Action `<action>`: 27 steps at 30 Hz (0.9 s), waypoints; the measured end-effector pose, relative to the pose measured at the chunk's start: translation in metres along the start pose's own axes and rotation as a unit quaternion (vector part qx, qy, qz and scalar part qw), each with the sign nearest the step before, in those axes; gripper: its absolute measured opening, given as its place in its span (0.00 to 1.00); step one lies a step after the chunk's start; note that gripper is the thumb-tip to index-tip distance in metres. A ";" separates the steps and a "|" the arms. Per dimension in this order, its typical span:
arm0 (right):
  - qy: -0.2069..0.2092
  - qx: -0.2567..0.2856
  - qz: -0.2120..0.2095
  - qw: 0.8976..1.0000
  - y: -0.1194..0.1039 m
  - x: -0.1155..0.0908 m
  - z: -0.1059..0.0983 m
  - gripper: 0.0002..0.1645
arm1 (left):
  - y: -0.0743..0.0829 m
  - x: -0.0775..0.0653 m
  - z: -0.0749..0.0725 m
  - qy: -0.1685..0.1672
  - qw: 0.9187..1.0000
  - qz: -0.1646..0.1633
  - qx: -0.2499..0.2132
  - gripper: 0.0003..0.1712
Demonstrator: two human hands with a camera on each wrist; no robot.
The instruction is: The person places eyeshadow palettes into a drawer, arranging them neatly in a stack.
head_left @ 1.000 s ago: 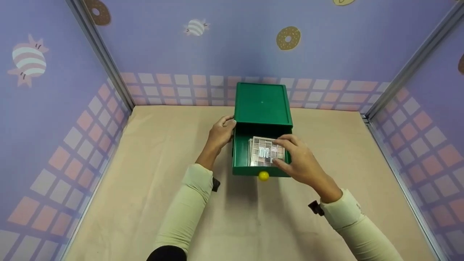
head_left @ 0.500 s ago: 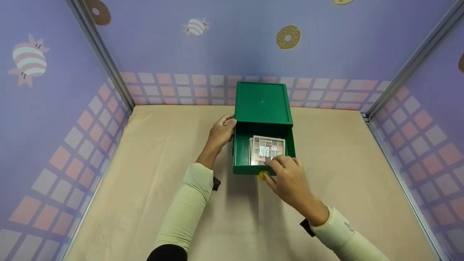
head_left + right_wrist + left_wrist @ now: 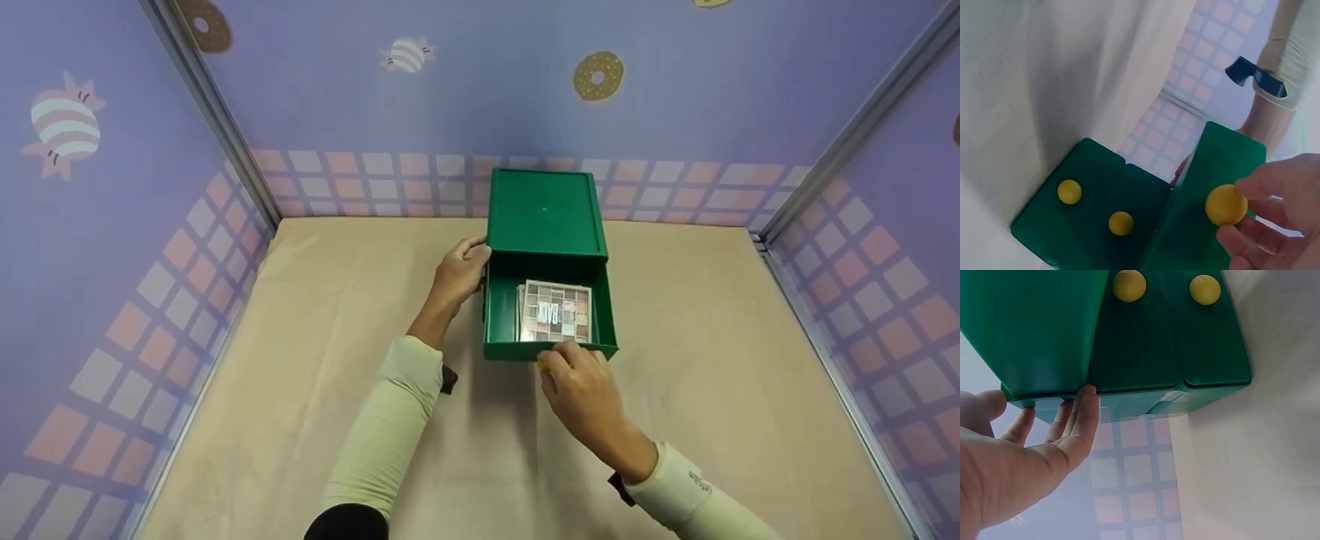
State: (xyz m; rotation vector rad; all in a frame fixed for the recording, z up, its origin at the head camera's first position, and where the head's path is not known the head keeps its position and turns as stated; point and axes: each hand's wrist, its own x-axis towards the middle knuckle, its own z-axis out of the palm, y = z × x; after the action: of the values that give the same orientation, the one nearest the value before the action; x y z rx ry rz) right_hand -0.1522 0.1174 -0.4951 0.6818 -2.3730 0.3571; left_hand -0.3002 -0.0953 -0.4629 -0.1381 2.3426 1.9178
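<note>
A green drawer cabinet (image 3: pixel 544 211) stands against the back wall with its top drawer (image 3: pixel 501 319) pulled out. Inside that drawer lie clear-lidded makeup palettes (image 3: pixel 556 311), stacked, with a grid of small coloured pans. My right hand (image 3: pixel 585 386) pinches the yellow knob (image 3: pixel 1225 205) on the drawer's front between thumb and fingers. Against the cabinet's left side rests my left hand (image 3: pixel 459 271); its fingers (image 3: pixel 1075 424) lie fairly straight along the side panel, the thumb near the top edge.
Two lower drawers, each with a yellow knob (image 3: pixel 1129 285), are closed beneath the extended one. Beige cloth (image 3: pixel 360 315) covers the table. Purple patterned panels (image 3: pixel 465 90) enclose the back and both sides, joined by metal posts (image 3: pixel 217 112).
My right hand has left the palettes at the drawer's right side, moved down and left, and taken hold of the yellow knob. My left hand stays put; the drawer looks about equally far out.
</note>
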 end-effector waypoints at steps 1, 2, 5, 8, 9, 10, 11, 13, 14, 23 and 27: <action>0.002 0.000 0.002 1.000 0.000 0.000 0.001 0.12 | 0.000 0.000 0.000 0.001 1.000 0.000 -0.001 0.26; 0.005 0.002 0.003 1.000 0.001 0.000 0.002 0.11 | 0.000 0.000 0.000 0.003 1.000 0.000 -0.001 0.26; 0.015 0.002 0.003 1.000 0.001 0.000 0.003 0.11 | 0.000 0.000 0.001 0.006 1.000 0.003 -0.001 0.26; 0.024 0.000 0.004 1.000 0.001 0.000 0.004 0.11 | 0.001 0.000 0.001 0.003 1.000 0.005 0.003 0.26; 0.025 -0.001 0.005 1.000 0.001 0.000 0.004 0.11 | 0.001 0.000 0.001 0.001 1.000 0.005 0.003 0.25; 0.025 -0.003 0.006 1.000 0.001 0.000 0.005 0.11 | 0.001 0.000 0.001 0.001 1.000 0.004 0.004 0.25; 0.024 -0.004 0.007 1.000 0.001 0.001 0.005 0.10 | 0.001 0.000 0.001 0.002 1.000 0.003 0.005 0.25; 0.020 -0.005 0.009 1.000 0.001 0.001 0.005 0.10 | 0.001 0.000 0.001 0.003 1.000 0.001 0.006 0.25; 0.019 -0.005 0.010 1.000 0.001 0.001 0.005 0.10 | 0.001 0.000 0.001 0.004 1.000 0.000 0.006 0.25; 0.027 0.009 0.017 0.999 0.001 0.006 0.006 0.09 | 0.001 -0.001 0.001 0.007 1.000 -0.005 0.001 0.26; 0.035 0.011 0.029 0.999 0.005 0.012 0.009 0.09 | 0.001 0.000 0.002 0.008 1.000 -0.008 0.005 0.26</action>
State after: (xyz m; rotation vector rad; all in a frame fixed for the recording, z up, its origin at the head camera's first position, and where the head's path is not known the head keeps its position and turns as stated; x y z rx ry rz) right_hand -0.1676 0.1138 -0.4945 0.6026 -2.3294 0.4249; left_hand -0.2998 -0.0936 -0.4620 -0.1720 2.3538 1.9040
